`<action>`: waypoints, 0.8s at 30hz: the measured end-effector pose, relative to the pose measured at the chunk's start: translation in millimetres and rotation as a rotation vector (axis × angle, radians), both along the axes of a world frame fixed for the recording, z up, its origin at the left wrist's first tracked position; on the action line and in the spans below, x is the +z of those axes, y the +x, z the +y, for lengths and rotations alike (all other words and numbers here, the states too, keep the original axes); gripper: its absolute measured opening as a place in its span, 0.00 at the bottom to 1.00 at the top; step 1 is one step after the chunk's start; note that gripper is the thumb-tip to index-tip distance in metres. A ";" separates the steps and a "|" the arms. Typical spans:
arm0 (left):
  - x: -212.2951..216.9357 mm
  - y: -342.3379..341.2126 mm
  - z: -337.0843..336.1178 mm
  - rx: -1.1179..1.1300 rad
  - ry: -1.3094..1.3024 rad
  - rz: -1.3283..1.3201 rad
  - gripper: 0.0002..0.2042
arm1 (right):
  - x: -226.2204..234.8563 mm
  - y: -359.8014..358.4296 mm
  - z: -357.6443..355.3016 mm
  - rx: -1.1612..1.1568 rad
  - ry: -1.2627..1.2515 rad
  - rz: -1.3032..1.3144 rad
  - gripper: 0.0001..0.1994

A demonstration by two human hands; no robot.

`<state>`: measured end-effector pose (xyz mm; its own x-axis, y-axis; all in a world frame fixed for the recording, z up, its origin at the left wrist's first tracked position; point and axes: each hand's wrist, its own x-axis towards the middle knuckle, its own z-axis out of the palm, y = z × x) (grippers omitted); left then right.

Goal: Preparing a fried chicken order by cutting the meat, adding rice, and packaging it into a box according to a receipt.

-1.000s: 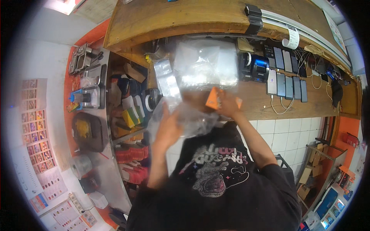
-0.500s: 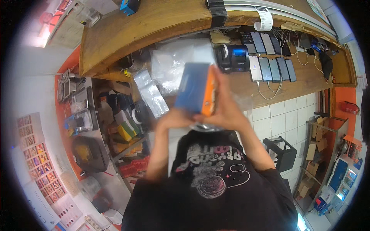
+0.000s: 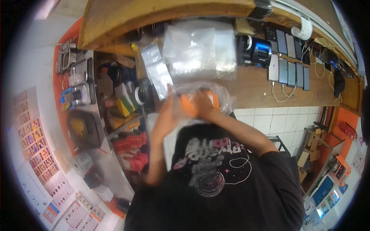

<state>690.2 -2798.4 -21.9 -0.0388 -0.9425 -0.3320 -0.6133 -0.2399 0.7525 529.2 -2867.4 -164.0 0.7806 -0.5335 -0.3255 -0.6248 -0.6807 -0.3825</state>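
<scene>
Your right hand [image 3: 202,106] curls its fingers over the orange box [image 3: 192,104], pressing it inside the clear plastic bag [image 3: 219,96]. Your left hand [image 3: 167,111] grips the bag's left edge, fingers pointing up and blurred. The box lies with its long axis across the view, between both hands, just above your chest. Both forearms rise from below, elbows bent. Beyond lies the wooden counter [image 3: 254,84] with a stack of clear bags [image 3: 200,48].

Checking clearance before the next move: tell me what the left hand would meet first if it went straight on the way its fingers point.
Probably the narrow clear plastic bag lying just beyond the left hand, though depth is unclear.
</scene>
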 end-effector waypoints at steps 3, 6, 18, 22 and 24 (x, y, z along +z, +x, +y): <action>24.2 19.9 35.4 0.016 0.083 -0.073 0.46 | -8.5 13.3 -7.0 0.064 0.265 0.140 0.30; 14.5 14.2 45.1 0.041 0.040 -0.069 0.45 | 12.1 3.4 -21.0 0.030 0.341 0.164 0.30; -3.1 0.2 29.4 0.161 0.270 0.146 0.41 | 38.0 -41.1 -329.7 -0.700 0.113 -0.606 0.14; -6.8 5.2 40.0 0.186 0.299 0.128 0.41 | -14.0 -42.7 -436.9 -0.669 -0.275 -0.395 0.13; -5.6 6.4 45.0 0.254 0.380 0.156 0.41 | -23.8 -45.0 -458.8 -0.665 -0.268 -0.407 0.13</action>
<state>696.6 -2753.3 -27.5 0.1006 -0.7418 -0.6631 -0.3866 -0.6432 0.6609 484.1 -3326.2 -187.8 0.3034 -0.9454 0.1187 -0.7770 -0.3176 -0.5435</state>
